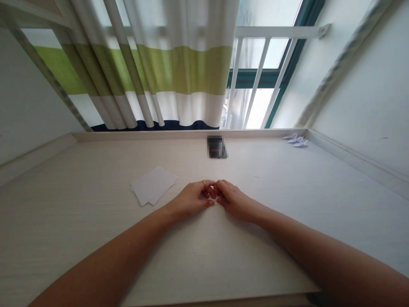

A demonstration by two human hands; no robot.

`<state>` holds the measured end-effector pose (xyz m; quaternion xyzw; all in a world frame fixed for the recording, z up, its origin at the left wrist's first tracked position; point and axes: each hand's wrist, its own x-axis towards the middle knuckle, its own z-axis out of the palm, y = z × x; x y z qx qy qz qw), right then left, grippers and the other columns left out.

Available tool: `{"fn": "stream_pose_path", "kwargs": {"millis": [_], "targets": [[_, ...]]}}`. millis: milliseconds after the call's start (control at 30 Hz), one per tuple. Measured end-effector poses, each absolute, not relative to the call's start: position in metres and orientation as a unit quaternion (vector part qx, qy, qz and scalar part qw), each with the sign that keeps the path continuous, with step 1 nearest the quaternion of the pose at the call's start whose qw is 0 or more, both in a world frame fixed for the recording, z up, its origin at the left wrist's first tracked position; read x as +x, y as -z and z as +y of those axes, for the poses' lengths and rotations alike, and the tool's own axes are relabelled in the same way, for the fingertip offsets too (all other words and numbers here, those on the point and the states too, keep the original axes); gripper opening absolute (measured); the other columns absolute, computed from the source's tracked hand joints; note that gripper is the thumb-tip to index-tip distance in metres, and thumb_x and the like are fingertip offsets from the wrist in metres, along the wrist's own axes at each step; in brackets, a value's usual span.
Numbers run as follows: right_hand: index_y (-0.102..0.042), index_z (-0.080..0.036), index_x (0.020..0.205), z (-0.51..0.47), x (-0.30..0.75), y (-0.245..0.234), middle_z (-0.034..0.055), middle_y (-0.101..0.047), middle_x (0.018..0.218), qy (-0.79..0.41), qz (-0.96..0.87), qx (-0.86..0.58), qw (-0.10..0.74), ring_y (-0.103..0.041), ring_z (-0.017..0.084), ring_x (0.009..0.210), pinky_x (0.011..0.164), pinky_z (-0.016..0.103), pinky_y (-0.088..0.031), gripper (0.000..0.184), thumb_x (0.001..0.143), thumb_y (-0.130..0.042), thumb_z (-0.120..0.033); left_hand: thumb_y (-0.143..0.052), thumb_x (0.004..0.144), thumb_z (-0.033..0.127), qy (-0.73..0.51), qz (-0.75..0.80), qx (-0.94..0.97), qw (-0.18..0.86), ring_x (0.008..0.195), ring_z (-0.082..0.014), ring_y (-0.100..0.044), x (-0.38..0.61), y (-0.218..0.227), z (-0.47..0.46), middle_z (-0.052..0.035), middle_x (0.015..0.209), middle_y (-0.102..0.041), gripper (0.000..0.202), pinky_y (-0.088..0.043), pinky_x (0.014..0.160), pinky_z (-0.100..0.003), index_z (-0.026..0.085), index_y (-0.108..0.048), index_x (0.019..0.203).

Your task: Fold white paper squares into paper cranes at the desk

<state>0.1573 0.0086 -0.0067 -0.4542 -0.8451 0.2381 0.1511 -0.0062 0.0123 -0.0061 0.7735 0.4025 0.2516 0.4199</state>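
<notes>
My left hand [194, 198], with a ring on one finger, and my right hand [235, 201] meet above the middle of the desk. Both have their fingers curled inward, thumbs toward me. Between the fingertips shows a small bit of white paper [216, 201], pinched from both sides. Most of it is hidden by my fingers, so its folded shape cannot be made out. Left of my left hand lies a loose stack of white paper sheets [154, 186], slightly fanned.
A dark, pixelated object [216, 147] lies near the desk's back edge. Several small folded white paper pieces [297, 140] sit in the far right corner. A raised rim [143, 136] borders the pale desk [79, 213]. Behind it hang a curtain [188, 70] and white railing [277, 32].
</notes>
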Motion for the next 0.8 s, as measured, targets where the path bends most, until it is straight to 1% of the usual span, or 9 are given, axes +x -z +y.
{"fn": "stream_pose_path", "kwargs": {"millis": [267,400,600,633,733,800], "targets": [[-0.047,-0.016,0.071,0.015,0.159,0.003,0.0004,-0.048,0.073,-0.291,-0.833,-0.438,0.173,-0.044,0.011,0.066,0.061,0.022,-0.035,0.012,0.067,-0.049,-0.006,-0.054,0.067,0.016,-0.239,0.397,0.793,0.395,0.076,-0.0131,-0.053,-0.007,0.005,0.012,-0.0013,0.084,-0.061,0.03,-0.041,0.073,-0.024,0.017,-0.055,0.097],[-0.047,-0.016,0.07,0.015,0.161,-0.002,-0.0009,-0.048,0.07,-0.307,-0.833,-0.427,0.173,-0.043,0.01,0.063,0.058,0.021,-0.034,0.01,0.068,-0.048,-0.006,-0.055,0.066,0.015,-0.234,0.395,0.799,0.389,0.077,-0.0132,-0.053,-0.006,0.003,0.013,-0.0014,0.086,-0.061,0.035,-0.041,0.074,-0.024,0.017,-0.054,0.101],[-0.046,-0.016,0.071,0.017,0.168,-0.004,-0.0005,-0.048,0.071,-0.345,-0.827,-0.415,0.16,-0.044,0.01,0.064,0.058,0.022,-0.035,0.003,0.074,-0.046,-0.014,-0.055,0.066,0.016,-0.232,0.409,0.789,0.396,0.077,-0.0129,-0.053,-0.006,0.003,0.012,-0.0009,0.084,-0.06,0.039,-0.041,0.075,-0.024,0.018,-0.053,0.105],[-0.047,-0.016,0.073,0.017,0.169,-0.004,-0.0004,-0.048,0.072,-0.35,-0.825,-0.413,0.16,-0.044,0.01,0.065,0.059,0.022,-0.036,0.001,0.073,-0.047,-0.015,-0.055,0.066,0.016,-0.231,0.409,0.787,0.399,0.078,-0.0129,-0.053,-0.006,0.003,0.012,-0.001,0.085,-0.06,0.04,-0.041,0.075,-0.024,0.018,-0.053,0.106],[-0.047,-0.016,0.075,0.018,0.17,-0.003,0.0,-0.049,0.074,-0.351,-0.827,-0.411,0.156,-0.046,0.011,0.066,0.059,0.022,-0.036,0.007,0.07,-0.052,-0.014,-0.054,0.065,0.014,-0.229,0.406,0.786,0.405,0.078,-0.0127,-0.052,-0.005,0.002,0.012,-0.0012,0.087,-0.061,0.041,-0.041,0.075,-0.024,0.018,-0.053,0.106],[-0.048,-0.016,0.073,0.018,0.17,-0.002,0.0003,-0.05,0.075,-0.343,-0.83,-0.412,0.153,-0.046,0.011,0.066,0.059,0.022,-0.037,0.007,0.069,-0.053,-0.014,-0.054,0.065,0.014,-0.228,0.408,0.787,0.403,0.078,-0.0126,-0.052,-0.005,0.002,0.012,-0.0011,0.087,-0.061,0.04,-0.041,0.075,-0.023,0.018,-0.054,0.105]]}}
